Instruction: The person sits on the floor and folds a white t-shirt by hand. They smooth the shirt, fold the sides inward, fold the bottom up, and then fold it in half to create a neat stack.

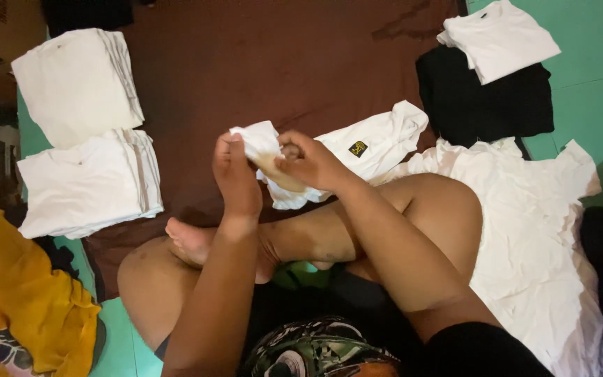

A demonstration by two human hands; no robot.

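White shirt [375,143] with a small dark chest patch lies rumpled on the brown cloth [259,63], one end lifted above the person's crossed legs. The left hand [235,174] and right hand [312,162] both pinch that bunched end between fingers and thumb. Two folded white stacks [82,132] sit to the left, well apart.

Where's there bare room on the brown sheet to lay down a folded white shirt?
The brown sheet lies bare in its upper middle, between the two white folded stacks and the black pile. It is crowded nearer in: both hands grip a white shirt, with loose white cloth beside the knee.
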